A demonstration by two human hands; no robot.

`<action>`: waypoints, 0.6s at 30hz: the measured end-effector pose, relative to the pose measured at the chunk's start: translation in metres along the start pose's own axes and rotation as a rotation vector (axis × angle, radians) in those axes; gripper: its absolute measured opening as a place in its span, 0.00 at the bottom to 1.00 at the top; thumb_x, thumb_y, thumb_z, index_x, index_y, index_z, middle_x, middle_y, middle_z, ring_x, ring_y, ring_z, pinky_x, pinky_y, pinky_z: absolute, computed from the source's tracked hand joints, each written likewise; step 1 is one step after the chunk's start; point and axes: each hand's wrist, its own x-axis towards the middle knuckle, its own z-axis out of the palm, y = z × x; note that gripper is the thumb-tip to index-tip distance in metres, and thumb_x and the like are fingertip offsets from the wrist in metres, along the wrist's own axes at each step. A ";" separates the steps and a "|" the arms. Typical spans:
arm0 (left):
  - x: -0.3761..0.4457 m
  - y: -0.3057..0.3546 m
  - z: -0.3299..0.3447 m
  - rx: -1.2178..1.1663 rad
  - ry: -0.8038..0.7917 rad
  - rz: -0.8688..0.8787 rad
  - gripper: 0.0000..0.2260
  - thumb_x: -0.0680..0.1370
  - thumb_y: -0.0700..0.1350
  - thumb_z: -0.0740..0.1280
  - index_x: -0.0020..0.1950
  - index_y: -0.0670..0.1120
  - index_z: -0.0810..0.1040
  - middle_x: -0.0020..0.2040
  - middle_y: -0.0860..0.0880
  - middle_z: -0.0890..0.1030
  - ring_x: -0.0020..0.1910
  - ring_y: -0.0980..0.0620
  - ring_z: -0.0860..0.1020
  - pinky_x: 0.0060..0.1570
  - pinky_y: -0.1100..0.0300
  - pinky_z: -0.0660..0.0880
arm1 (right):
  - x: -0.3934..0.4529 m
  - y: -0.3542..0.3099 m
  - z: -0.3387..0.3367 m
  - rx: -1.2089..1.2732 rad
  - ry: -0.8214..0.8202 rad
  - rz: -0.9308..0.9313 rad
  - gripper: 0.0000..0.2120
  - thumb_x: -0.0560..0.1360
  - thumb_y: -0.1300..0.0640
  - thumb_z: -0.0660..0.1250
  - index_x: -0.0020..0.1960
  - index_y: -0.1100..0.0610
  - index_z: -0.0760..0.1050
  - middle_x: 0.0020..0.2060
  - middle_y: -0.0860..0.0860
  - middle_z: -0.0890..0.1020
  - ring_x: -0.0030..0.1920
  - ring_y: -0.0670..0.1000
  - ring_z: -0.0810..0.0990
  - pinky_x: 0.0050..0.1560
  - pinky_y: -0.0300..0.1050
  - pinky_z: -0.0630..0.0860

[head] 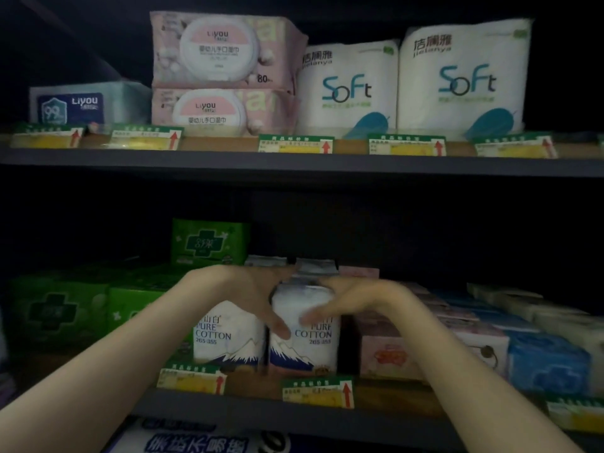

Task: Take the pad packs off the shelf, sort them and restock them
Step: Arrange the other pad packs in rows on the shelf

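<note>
Two white "Pure Cotton" pad packs stand side by side on the middle shelf (294, 407). My left hand (251, 295) grips the left side of the right-hand pack (304, 344), its thumb across the front. My right hand (340, 302) holds the same pack from the right, fingers curled over its top front. The left-hand pack (225, 335) stands just beside it, partly behind my left hand. More white packs sit behind these. Green pad packs (62, 308) fill the shelf's left side, one more (209, 241) stacked higher. Pink packs (385, 351) and blue packs (545, 361) lie to the right.
The upper shelf (294, 161) carries a blue wipes pack (85, 103), two stacked pink wipes packs (222, 73) and two white "Soft" tissue bundles (457, 76). Green and yellow price tags (317, 392) line both shelf edges. A blue-lettered pack (196, 443) shows on the shelf below.
</note>
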 end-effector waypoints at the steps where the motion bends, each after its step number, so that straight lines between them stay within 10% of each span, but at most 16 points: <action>1: 0.003 0.006 0.002 0.010 0.018 0.020 0.50 0.68 0.63 0.71 0.76 0.56 0.39 0.77 0.58 0.47 0.76 0.53 0.52 0.72 0.57 0.55 | 0.000 0.003 -0.006 0.165 0.052 -0.035 0.30 0.72 0.43 0.68 0.70 0.51 0.65 0.64 0.44 0.70 0.62 0.48 0.72 0.56 0.40 0.70; 4: 0.017 0.017 0.014 0.110 0.060 0.013 0.48 0.68 0.63 0.71 0.77 0.53 0.45 0.77 0.55 0.50 0.75 0.50 0.53 0.73 0.53 0.52 | 0.016 0.024 -0.022 0.278 0.359 -0.019 0.14 0.79 0.56 0.60 0.62 0.59 0.76 0.61 0.54 0.78 0.58 0.49 0.76 0.56 0.40 0.71; 18: 0.023 0.021 0.015 0.084 0.027 -0.073 0.49 0.68 0.60 0.73 0.77 0.52 0.44 0.77 0.53 0.54 0.74 0.50 0.58 0.69 0.58 0.58 | 0.044 0.038 -0.004 0.053 0.416 -0.030 0.21 0.77 0.69 0.55 0.68 0.59 0.70 0.67 0.56 0.72 0.67 0.54 0.70 0.64 0.38 0.65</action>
